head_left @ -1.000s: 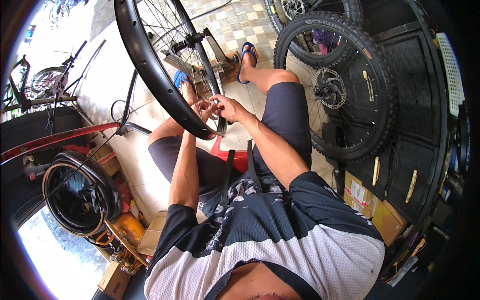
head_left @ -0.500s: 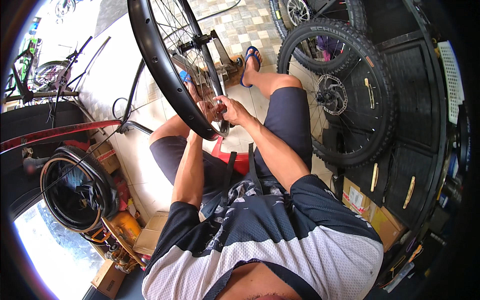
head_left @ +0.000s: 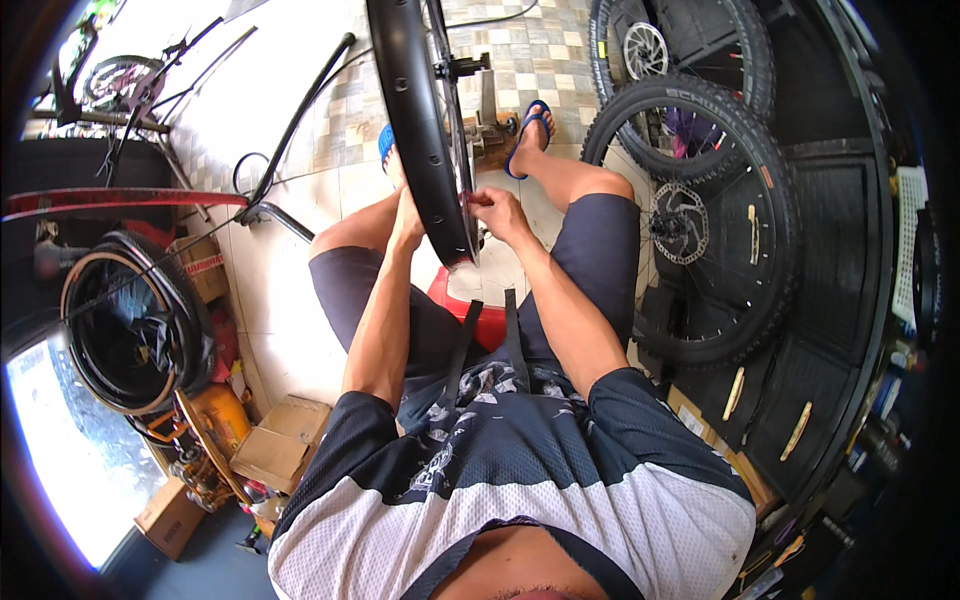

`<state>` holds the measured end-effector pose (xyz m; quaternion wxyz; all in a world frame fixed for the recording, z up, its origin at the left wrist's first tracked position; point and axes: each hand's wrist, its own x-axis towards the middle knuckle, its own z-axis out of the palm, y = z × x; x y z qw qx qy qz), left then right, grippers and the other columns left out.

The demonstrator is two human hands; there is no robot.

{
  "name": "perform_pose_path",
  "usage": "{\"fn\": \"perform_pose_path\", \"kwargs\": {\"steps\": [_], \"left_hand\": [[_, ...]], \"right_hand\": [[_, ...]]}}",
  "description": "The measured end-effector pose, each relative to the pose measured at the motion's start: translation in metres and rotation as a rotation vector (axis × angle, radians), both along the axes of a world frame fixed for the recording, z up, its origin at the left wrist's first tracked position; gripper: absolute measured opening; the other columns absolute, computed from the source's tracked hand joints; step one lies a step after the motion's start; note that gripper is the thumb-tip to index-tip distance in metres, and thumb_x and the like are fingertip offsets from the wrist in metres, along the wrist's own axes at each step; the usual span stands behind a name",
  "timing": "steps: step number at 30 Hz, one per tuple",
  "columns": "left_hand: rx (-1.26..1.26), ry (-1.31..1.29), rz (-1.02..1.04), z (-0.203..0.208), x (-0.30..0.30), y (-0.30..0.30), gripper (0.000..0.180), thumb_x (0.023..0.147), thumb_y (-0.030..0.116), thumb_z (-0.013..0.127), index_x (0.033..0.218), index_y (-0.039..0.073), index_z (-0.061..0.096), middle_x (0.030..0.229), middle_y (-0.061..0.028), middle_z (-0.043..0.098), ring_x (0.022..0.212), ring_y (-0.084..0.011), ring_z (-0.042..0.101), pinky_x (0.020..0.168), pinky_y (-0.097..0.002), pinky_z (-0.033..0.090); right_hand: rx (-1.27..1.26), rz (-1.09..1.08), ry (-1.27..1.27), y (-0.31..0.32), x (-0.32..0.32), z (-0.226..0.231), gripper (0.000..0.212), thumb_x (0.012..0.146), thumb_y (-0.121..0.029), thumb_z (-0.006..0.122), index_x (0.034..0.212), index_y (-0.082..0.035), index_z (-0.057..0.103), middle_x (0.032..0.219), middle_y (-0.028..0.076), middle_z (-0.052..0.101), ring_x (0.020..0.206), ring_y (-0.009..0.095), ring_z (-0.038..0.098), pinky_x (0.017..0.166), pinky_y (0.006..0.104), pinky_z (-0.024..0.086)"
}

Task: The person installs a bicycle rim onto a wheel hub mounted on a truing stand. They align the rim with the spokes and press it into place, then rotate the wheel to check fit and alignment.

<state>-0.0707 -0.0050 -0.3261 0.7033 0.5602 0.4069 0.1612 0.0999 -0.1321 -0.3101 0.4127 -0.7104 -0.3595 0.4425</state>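
A bare black bicycle wheel (head_left: 425, 130) without a tyre stands upright between my knees, seen nearly edge-on. Its hub (head_left: 462, 67) sits beside the metal upright of a stand (head_left: 487, 110). On the wheel's right side, my right hand (head_left: 498, 214) is closed, thumb and fingers pinched beside the spokes near the lower rim. A small reddish bit shows at those fingertips, too small to name. My left hand (head_left: 408, 222) is against the left side of the rim; its fingers are hidden behind it. Below the wheel is a red seat (head_left: 487, 325) between my thighs.
Two wheels with knobby tyres, the nearer one (head_left: 787, 240) large, lean against black drawers (head_left: 830, 250) at right. Left are a red bicycle tube (head_left: 130, 202), stacked tyres (head_left: 80, 340) and a cardboard box (head_left: 270, 450). A black bent tube (head_left: 300, 120) stands left of the wheel.
The wheel now appears further right and more edge-on. My right hand has shifted right and slightly down in view, still at the spokes; my left hand stays by the rim.
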Motion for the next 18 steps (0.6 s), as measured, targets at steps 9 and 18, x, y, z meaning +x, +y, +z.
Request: {"fn": "perform_pose_path", "kwargs": {"steps": [9,18], "left_hand": [[-0.123,-0.036,0.147,0.038,0.021,-0.017,0.039,0.1,0.027,0.067,0.125,-0.002,0.064,0.102,-0.0055,0.073,0.088,-0.0093,0.066,0.076,-0.0257,0.054],[0.105,-0.013,0.089,0.054,0.021,-0.023,0.056,0.098,0.03,0.07,0.139,-0.004,0.055,0.122,-0.0164,0.069,0.104,-0.0198,0.068,0.088,-0.0334,0.057]], "right_hand": [[-0.058,-0.224,0.025,0.0,0.016,-0.009,0.028,0.089,-0.028,0.077,0.098,-0.002,0.072,0.086,0.007,0.076,0.079,0.016,0.07,0.076,0.0323,0.054],[-0.092,-0.259,0.039,-0.002,0.015,-0.011,0.031,0.09,-0.031,0.076,0.099,-0.002,0.072,0.087,0.008,0.076,0.08,0.016,0.07,0.077,0.0318,0.053]]}}
